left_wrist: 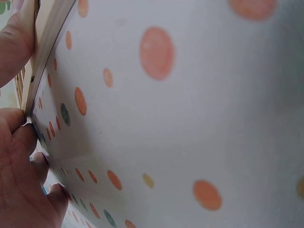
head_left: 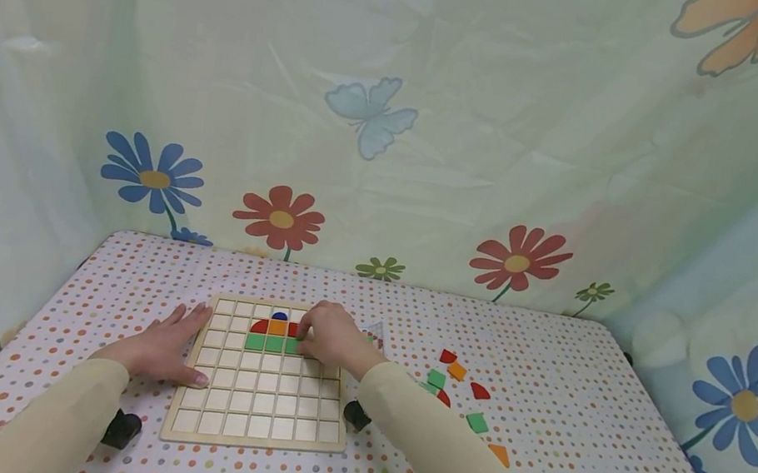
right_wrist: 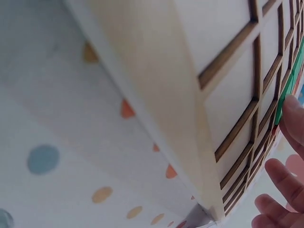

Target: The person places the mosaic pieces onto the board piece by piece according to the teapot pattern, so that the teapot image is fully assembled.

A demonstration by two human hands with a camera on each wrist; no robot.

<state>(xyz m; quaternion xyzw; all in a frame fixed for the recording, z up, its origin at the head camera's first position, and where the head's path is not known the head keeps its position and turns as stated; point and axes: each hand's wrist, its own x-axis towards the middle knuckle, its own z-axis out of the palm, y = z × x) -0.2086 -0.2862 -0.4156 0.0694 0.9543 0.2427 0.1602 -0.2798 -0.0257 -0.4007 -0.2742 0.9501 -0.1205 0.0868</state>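
A wooden grid board (head_left: 254,402) lies on the table. Colored pieces sit in its upper cells: a blue half-round (head_left: 279,316), an orange square (head_left: 277,328), a red rounded piece (head_left: 259,326) and a row of green squares (head_left: 264,343). My right hand (head_left: 338,337) reaches over the board from the right and pinches a green square (right_wrist: 281,100) at the row's right end; the thumb lies on it, and the fingers partly hide it. My left hand (head_left: 165,345) rests at the board's left edge, fingers spread and thumb on the rim.
Loose pieces lie right of the board, among them a red piece (head_left: 480,391), a green square (head_left: 477,422), an orange square (head_left: 457,371) and an orange triangle (head_left: 500,455). A clear sheet (head_left: 378,329), partly hidden, lies behind my right wrist. A floral curtain (head_left: 439,154) hangs behind the table.
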